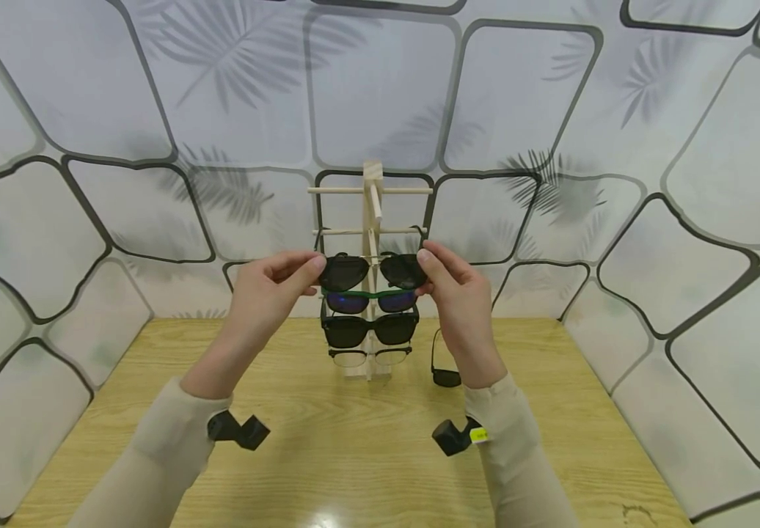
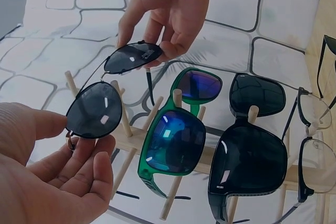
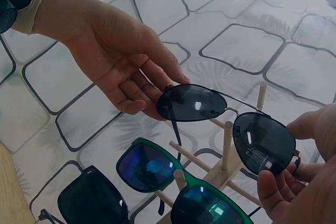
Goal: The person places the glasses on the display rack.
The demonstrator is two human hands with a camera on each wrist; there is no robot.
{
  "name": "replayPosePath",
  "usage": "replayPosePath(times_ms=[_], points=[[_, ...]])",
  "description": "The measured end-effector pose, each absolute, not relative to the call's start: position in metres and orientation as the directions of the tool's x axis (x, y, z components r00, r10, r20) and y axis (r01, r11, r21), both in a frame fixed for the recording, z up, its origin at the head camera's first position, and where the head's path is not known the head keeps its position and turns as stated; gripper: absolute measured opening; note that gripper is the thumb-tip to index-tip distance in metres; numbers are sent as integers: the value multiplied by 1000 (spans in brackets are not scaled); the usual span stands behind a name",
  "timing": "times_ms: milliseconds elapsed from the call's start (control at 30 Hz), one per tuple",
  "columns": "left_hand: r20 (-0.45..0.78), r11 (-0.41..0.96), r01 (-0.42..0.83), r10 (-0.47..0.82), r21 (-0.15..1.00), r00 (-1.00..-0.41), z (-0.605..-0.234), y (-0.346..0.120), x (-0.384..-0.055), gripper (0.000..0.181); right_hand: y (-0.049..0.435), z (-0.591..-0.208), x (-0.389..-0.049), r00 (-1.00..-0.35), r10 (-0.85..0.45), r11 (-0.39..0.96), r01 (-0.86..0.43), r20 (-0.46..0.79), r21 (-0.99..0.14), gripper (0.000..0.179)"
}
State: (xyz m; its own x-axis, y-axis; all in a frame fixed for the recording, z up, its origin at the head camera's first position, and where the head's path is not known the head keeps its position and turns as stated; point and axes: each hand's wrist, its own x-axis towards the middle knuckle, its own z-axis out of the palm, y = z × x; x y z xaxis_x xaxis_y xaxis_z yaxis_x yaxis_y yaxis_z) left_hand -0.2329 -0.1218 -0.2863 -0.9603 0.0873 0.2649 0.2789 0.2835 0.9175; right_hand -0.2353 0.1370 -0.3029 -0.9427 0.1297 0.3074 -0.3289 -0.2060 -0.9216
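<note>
A pair of dark aviator sunglasses [image 1: 343,274] with a thin metal bridge is held level in front of a wooden eyewear rack [image 1: 373,172]. At one outer end, my left hand [image 2: 58,156] pinches it by the lens edge and hinge, thumb in front and fingers behind. The opposite end is pinched by my right hand [image 3: 294,182]. Both temples point back toward the rack's pegs. Just below hang green-framed sunglasses [image 2: 173,142] with blue mirrored lenses, then thick black sunglasses [image 2: 252,156], then clear-lensed glasses [image 2: 317,156] lowest.
Two bare crossbars show on the upper rack, including a top peg [image 1: 327,191]. Another dark pair of glasses [image 1: 446,378] lies on the wood-grain table [image 1: 327,455], partly behind the right wrist. Patterned walls [image 1: 380,95] enclose the back and sides.
</note>
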Motion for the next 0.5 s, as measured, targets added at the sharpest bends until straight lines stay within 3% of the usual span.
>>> replayPosePath(times_ms=[500], points=[[278,270,289,79,919,-957,-288,-121,-244,44,135,-305,-246,-947,150,-224,-313,284,-923,39]])
